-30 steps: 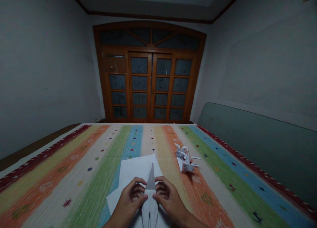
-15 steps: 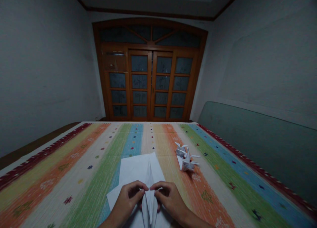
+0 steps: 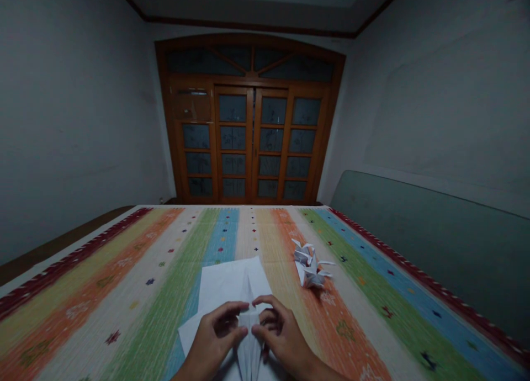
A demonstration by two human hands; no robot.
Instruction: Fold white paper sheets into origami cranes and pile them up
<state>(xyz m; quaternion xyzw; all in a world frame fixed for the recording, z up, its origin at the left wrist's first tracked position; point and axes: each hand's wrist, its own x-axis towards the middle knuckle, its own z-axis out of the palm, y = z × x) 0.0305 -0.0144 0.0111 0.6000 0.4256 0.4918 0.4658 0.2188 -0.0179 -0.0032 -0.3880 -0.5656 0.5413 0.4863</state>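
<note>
A folded white origami paper [image 3: 249, 350], long and narrow, lies between my hands near the bottom of the view. My left hand [image 3: 219, 337] grips its left side, thumb on the face and index finger at the upper edge. From the right, my right hand [image 3: 279, 331] holds it the same way, the two thumbs almost meeting at the middle crease. Above my fingertips a thin pointed tip [image 3: 248, 287] of the paper sticks out. Loose white sheets [image 3: 219, 279] lie beneath the folded piece and my hands.
Several folded paper cranes [image 3: 312, 270] sit in a cluster to the right of the sheets. A striped tablecloth [image 3: 165, 292] covers the table. Beyond it are wooden doors with glass panes [image 3: 252, 143], and a pale green panel [image 3: 414, 232] runs along the right side.
My thumbs have moved closer together onto the middle of the folded paper, and my index fingers lie at its upper edge. Its lower flaps look flatter and closer together.
</note>
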